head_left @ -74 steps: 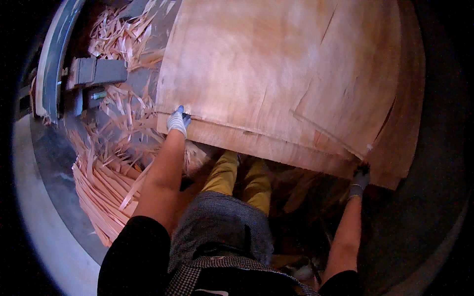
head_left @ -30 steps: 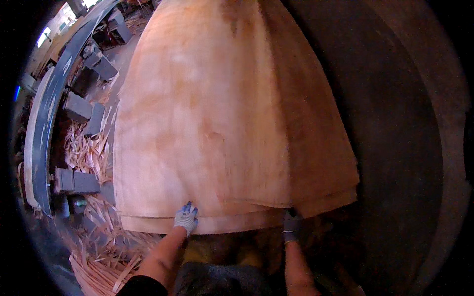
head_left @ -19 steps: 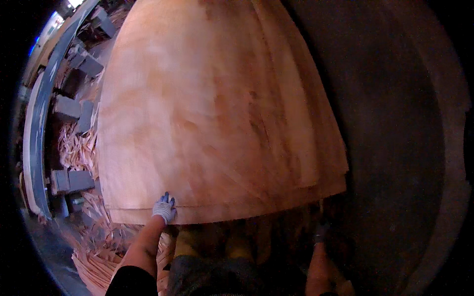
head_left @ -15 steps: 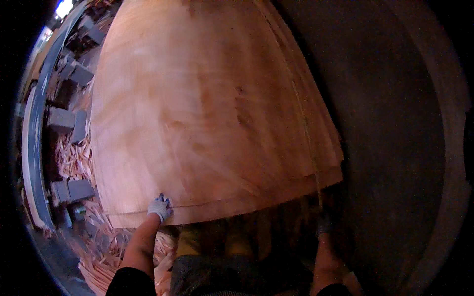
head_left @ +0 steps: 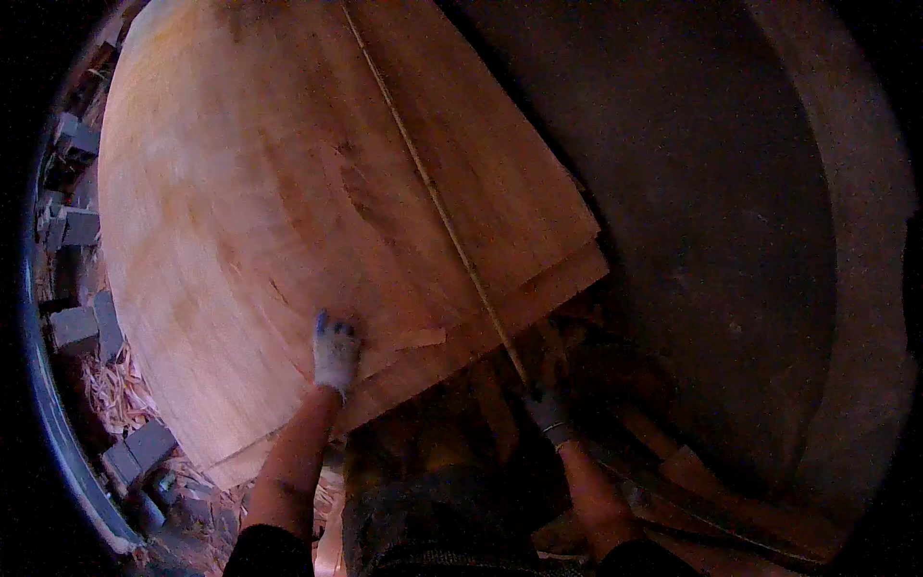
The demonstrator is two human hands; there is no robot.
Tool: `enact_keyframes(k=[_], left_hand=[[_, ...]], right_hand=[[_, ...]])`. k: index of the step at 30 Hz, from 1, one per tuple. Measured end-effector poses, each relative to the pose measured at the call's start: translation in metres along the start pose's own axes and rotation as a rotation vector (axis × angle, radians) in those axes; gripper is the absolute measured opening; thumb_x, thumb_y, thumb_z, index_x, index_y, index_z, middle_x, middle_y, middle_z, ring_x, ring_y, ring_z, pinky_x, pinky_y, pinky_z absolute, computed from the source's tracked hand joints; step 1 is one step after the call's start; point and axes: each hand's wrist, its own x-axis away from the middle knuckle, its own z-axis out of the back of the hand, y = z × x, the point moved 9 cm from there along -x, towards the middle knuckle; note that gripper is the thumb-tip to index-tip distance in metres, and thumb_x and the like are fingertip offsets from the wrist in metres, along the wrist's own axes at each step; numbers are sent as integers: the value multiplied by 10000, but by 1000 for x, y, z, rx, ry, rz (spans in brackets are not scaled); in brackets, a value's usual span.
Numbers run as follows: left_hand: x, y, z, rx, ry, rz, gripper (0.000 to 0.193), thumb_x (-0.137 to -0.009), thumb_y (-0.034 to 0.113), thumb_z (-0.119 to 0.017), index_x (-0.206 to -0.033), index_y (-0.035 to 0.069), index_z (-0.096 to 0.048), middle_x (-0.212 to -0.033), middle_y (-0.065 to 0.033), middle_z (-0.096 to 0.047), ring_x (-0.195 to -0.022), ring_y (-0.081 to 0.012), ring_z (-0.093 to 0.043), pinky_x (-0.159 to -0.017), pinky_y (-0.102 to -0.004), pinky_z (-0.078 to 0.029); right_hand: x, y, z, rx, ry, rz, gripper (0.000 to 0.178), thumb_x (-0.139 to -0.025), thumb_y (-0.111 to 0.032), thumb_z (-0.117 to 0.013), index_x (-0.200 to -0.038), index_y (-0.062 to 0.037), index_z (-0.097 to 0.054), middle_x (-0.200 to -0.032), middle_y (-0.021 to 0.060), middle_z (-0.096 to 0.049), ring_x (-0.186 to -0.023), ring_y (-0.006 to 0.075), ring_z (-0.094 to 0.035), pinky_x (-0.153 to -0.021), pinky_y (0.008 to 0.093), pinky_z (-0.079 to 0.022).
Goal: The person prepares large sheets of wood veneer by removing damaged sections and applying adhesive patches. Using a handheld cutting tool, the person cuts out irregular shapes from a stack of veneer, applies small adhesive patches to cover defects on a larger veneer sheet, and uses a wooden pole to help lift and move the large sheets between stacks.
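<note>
A stack of large thin wood veneer sheets (head_left: 288, 192) fills the left and middle of the head view. My left hand (head_left: 336, 352), in a white and blue glove, lies flat on the top sheet near its front edge. My right hand (head_left: 548, 412), in a dark glove, grips the near end of a long thin wood strip (head_left: 433, 197). The strip runs away from me across the sheets toward the top of the view. A small loose veneer flap (head_left: 418, 338) sticks out just right of my left hand.
Grey blocks (head_left: 82, 327) and pale wood shavings (head_left: 115, 394) lie along a curved machine edge (head_left: 58, 452) at the left. Dark floor (head_left: 731, 240) spreads to the right. Scrap boards (head_left: 692, 481) lie low at the right, by my legs.
The sheet stack has swung to the left and its right side now shows a long thin strip. My left hand slid right along the front edge. My right hand took hold of the strip's end.
</note>
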Motion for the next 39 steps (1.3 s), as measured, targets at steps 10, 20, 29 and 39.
enact_keyframes(k=[10, 20, 29, 39], left_hand=[[70, 195, 25, 594, -542, -642, 303, -752, 216, -520, -1028, 99, -557, -1006, -122, -561, -947, -280, -528, -828, -414, -395], [40, 155, 34, 681, -7, -190, 457, -735, 258, -557, -1146, 71, -483, -1131, -179, -482, -1048, -319, -457, -895, -434, -368], [174, 77, -38, 727, -319, 110, 364, -781, 306, -491, -1060, 81, -552, -1038, -156, -568, -961, -296, -541, -836, -402, -411], [232, -41, -99, 886, 128, 568, 375, -795, 275, -481, -1141, 131, -506, -1148, -153, -511, -1027, -298, -505, -851, -425, -396]], right_hand=[[-14, 53, -6, -195, -170, -132, 367, -789, -237, -584, -1071, -7, -538, -995, 168, -591, -941, 284, -554, -795, 364, -436], [33, 5, 64, -491, 161, -158, 321, -768, -170, -624, -1028, 10, -567, -922, 113, -612, -842, 172, -546, -748, 316, -445], [50, -83, 92, -823, 131, 161, 328, -756, -170, -643, -1019, 14, -577, -937, 63, -604, -839, 140, -539, -761, 296, -441], [71, -195, 1, -384, -58, 144, 414, -716, -317, -684, -951, 13, -598, -894, 126, -613, -827, 224, -553, -754, 350, -431]])
